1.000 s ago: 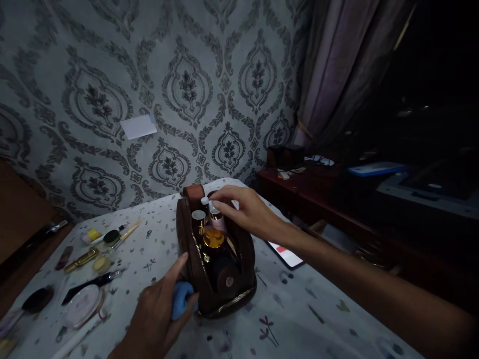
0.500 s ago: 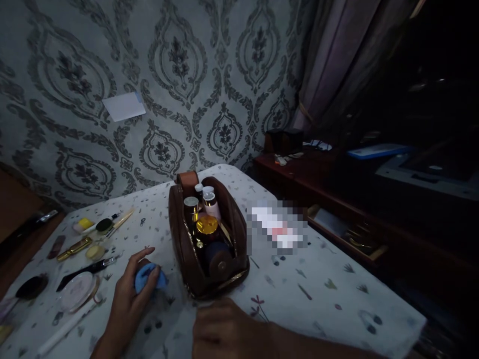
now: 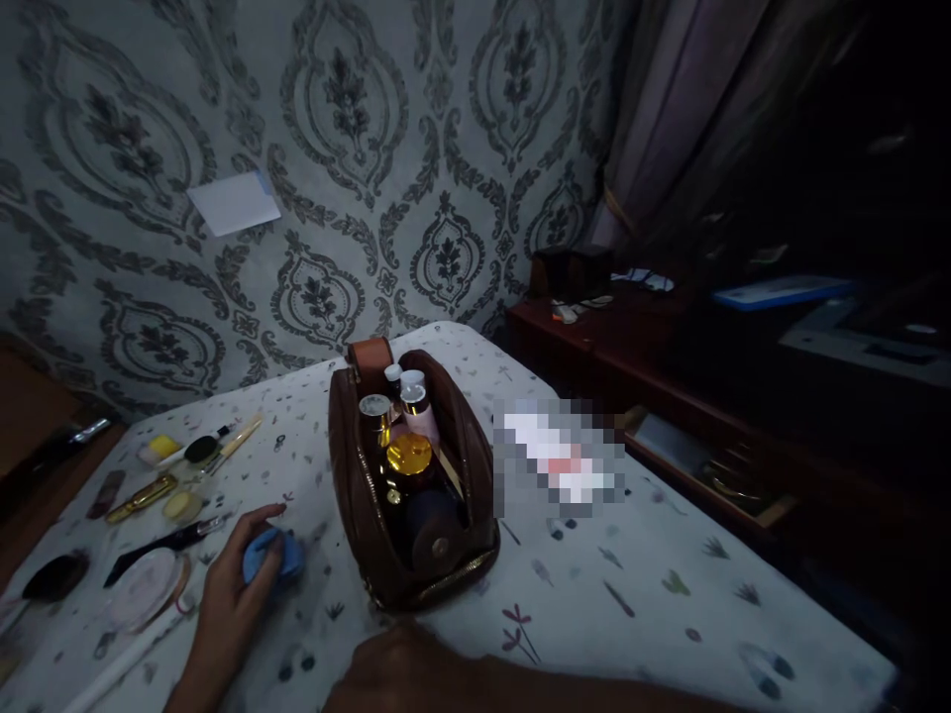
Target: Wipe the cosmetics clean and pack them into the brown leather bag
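A brown toiletry bag (image 3: 346,465) stands unzipped on the table. Inside it are several bottles and jars, among them a jar with a shiny gold lid (image 3: 409,454) and a bottle with a silver cap (image 3: 416,406). Left of the bag, my left hand (image 3: 242,569) is closed on a soft blue thing (image 3: 273,557), a sponge or cloth; I cannot tell which. My right hand (image 3: 401,665) is curled low in front of the bag, its back toward me. Whatever it holds, if anything, is hidden.
Makeup items lie at the left: a pink round compact (image 3: 145,586), a gold tube (image 3: 141,498), a yellow pot (image 3: 180,506), a black-handled brush (image 3: 163,547) and a white stick (image 3: 126,663). Right of the bag is a blurred-out patch. Beyond the table's right edge, a drawer (image 3: 773,510) stands open.
Both hands have shifted left in view, the left one still with the blue thing. My right hand is also lower. The bag stays in place; the view has moved slightly.
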Demonstrator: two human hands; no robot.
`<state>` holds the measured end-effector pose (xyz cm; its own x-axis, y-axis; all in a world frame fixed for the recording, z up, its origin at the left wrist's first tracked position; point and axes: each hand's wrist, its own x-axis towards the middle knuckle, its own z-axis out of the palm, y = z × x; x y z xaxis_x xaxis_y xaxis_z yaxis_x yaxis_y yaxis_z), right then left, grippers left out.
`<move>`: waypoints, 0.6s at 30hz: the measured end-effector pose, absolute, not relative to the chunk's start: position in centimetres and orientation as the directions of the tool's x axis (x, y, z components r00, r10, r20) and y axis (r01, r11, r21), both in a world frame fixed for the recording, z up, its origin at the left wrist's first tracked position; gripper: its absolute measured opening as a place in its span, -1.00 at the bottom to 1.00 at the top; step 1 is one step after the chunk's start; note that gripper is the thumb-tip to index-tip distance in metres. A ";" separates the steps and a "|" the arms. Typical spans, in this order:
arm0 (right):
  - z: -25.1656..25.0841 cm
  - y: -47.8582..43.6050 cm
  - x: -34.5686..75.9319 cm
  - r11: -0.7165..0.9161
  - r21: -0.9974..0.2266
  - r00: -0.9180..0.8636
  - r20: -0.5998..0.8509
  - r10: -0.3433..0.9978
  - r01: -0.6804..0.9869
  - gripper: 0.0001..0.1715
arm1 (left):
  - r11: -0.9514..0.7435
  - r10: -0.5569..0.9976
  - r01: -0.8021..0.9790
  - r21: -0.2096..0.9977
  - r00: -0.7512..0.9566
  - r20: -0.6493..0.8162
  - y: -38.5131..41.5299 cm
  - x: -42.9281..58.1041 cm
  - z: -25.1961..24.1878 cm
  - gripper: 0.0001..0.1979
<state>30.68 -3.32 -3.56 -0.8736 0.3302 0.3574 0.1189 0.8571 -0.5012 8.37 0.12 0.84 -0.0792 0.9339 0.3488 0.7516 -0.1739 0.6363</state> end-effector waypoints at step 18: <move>7.1 -2.5 33.9 0.946 -0.193 -0.519 0.798 0.306 0.260 -0.79 | -0.171 0.963 0.734 0.657 -0.017 0.269 -0.1 8.3 1.0 -0.67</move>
<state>33.95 -2.50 7.12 -0.5192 0.3056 0.7981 0.2597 0.9461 -0.1933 8.32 -0.08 0.99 -0.0166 0.9630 0.2690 0.7340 -0.1710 0.6572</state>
